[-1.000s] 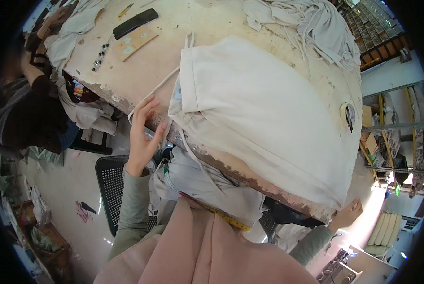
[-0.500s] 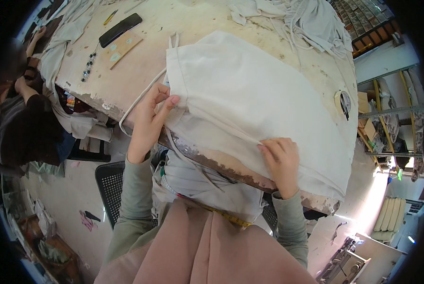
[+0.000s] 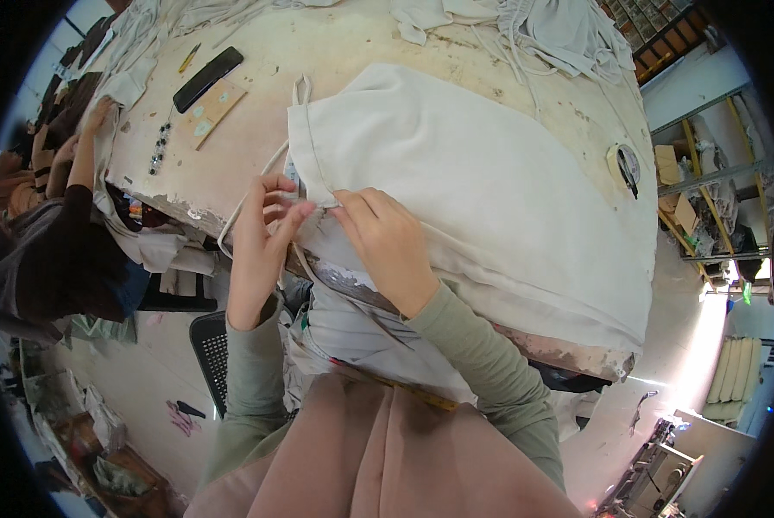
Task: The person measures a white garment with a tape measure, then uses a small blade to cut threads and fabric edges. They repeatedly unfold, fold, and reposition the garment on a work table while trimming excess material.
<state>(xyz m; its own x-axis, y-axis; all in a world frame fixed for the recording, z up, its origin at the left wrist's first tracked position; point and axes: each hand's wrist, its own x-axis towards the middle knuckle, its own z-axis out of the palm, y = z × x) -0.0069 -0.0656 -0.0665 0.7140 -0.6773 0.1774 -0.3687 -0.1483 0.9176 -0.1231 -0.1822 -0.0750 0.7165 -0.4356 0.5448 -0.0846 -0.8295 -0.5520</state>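
An off-white drawstring garment [image 3: 482, 164] lies folded across the table, its stitched waistband at the left end. Thin cords [image 3: 274, 160] come out of the band, and some hang over the table's near edge. My right hand [image 3: 387, 246] pinches the near corner of the waistband between thumb and fingertips. Just left of that corner, my left hand [image 3: 262, 233] has its fingers apart and slightly curled, with the thumb tip close to the cloth. A small pale label is partly visible inside the band behind the left fingers.
The worn table [image 3: 249, 129] holds a black phone [image 3: 208, 79], a small board [image 3: 218, 114], a beaded strand [image 3: 160, 148], a tape roll [image 3: 624, 164] and heaped garments [image 3: 559, 39]. Cloth lies on my lap with a tape measure [image 3: 413, 393]. A co-worker [image 3: 67, 242] sits at left.
My right hand has moved left along the garment's near edge to the waistband corner. My left hand has loosened from the band, and its fingers have spread.
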